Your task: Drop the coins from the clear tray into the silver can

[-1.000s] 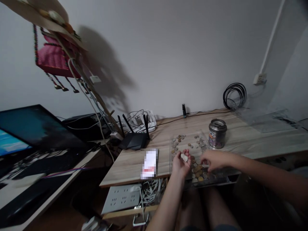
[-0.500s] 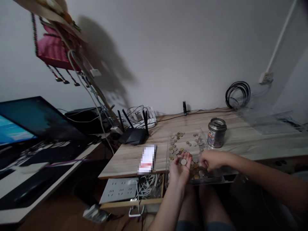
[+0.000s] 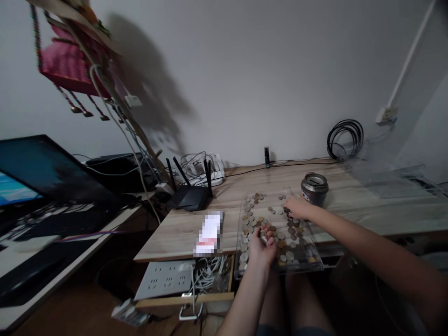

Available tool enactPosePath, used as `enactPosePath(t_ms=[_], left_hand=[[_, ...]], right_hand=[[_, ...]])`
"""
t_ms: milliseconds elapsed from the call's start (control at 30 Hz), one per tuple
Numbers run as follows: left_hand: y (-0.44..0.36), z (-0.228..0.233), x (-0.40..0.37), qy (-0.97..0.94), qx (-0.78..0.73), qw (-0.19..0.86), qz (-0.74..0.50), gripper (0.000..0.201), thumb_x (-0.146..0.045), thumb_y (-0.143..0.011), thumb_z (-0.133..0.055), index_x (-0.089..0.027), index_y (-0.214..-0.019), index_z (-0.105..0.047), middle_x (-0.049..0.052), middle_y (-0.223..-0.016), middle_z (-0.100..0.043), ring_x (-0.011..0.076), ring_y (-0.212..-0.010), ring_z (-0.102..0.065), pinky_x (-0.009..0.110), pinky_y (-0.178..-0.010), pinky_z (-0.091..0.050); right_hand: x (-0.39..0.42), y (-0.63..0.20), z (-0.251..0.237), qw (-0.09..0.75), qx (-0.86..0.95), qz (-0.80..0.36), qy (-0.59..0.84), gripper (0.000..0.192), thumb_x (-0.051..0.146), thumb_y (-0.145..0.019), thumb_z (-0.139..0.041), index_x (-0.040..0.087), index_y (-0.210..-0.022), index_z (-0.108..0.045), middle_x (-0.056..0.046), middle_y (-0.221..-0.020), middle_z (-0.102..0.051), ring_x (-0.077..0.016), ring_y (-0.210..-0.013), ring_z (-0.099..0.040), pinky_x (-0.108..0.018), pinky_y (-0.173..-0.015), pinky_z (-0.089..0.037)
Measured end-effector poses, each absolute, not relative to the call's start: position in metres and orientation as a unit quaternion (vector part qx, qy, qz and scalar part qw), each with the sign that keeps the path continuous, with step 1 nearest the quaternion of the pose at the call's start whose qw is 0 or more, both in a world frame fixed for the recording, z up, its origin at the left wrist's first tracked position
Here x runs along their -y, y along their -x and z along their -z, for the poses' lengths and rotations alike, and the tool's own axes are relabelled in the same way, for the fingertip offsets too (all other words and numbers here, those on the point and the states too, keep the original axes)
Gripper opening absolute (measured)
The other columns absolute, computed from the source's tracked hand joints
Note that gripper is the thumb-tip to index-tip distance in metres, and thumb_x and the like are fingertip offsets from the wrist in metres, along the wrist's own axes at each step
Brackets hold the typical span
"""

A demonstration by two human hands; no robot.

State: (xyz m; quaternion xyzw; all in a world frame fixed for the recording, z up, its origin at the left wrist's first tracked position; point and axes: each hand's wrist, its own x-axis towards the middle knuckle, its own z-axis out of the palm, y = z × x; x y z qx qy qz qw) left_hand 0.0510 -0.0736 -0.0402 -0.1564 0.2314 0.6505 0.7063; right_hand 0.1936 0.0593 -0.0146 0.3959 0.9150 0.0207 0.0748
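Note:
Many silver and brass-coloured coins (image 3: 252, 218) lie spread over a clear plastic tray (image 3: 315, 267) at the desk's front edge. My left hand (image 3: 262, 247) is palm up above the tray's near part, its fingers curled over a pale coin (image 3: 264, 237) that shows partly between them. At the tray's far right, my right hand (image 3: 297, 206) reaches down among the coins with its fingers pressed together. Its fingertips are shaded, so what they hold is hidden. Just behind that hand stands a metal tin (image 3: 314, 190) with a slotted lid.
A lit phone (image 3: 209, 233) lies left of the tray. Behind it are a black router (image 3: 191, 198) and tangled cables. An open drawer (image 3: 185, 298) below holds a power strip (image 3: 169, 279) and white cords. A small black bottle (image 3: 267, 157) stands near the wall.
My right hand has moved away and left, from the tray's near right to its far right. My left fingers have curled over the coin that lay on the open palm.

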Motion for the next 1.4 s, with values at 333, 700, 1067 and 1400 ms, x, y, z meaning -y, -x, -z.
enactPosePath(t_ms=[333, 700, 1067, 1400], left_hand=[[-0.046, 0.047, 0.066, 0.127, -0.222, 0.717, -0.649, 0.019, -0.015, -0.086, -0.036, -0.014, -0.069, -0.044, -0.005, -0.054, -0.035, 0.0043, -0.037, -0.032, 0.014, -0.031, -0.018], [-0.059, 0.037, 0.068, 0.171, -0.261, 0.699, -0.643, 0.019, -0.015, -0.084, -0.035, -0.011, -0.080, -0.053, 0.009, -0.073, -0.058, 0.0157, -0.066, -0.061, 0.028, -0.056, -0.056], [-0.027, 0.028, 0.078, 0.121, -0.216, 0.720, -0.649, 0.021, -0.015, -0.087, -0.034, -0.015, -0.067, -0.041, -0.005, -0.053, -0.035, 0.0033, -0.035, -0.031, 0.012, -0.029, -0.017], [-0.025, 0.032, 0.083, 0.161, -0.254, 0.693, -0.656, 0.019, -0.015, -0.086, -0.037, -0.012, -0.072, -0.050, 0.001, -0.059, -0.047, 0.0072, -0.047, -0.048, 0.013, -0.038, -0.037]], right_hand=[[-0.048, -0.188, 0.003, 0.196, -0.906, 0.024, -0.375, 0.021, 0.018, -0.054, -0.073, 0.018, -0.075, -0.070, -0.007, -0.079, -0.068, -0.0273, -0.094, -0.056, -0.041, -0.087, -0.036], [-0.020, -0.183, -0.010, -0.022, -0.924, 0.201, -0.325, 0.016, 0.025, -0.067, -0.063, 0.014, -0.077, -0.068, -0.003, -0.070, -0.065, -0.0140, -0.065, -0.056, -0.023, -0.061, -0.039], [-0.007, -0.176, 0.028, -0.024, -0.908, 0.251, -0.333, 0.032, 0.030, -0.065, -0.069, 0.016, -0.093, -0.065, -0.004, -0.080, -0.064, -0.0160, -0.067, -0.056, -0.026, -0.059, -0.043], [0.022, -0.176, 0.040, -0.111, -0.902, 0.288, -0.302, 0.032, 0.034, -0.088, -0.049, 0.017, -0.114, -0.054, -0.008, -0.117, -0.054, -0.0192, -0.098, -0.056, -0.039, -0.083, -0.049]])
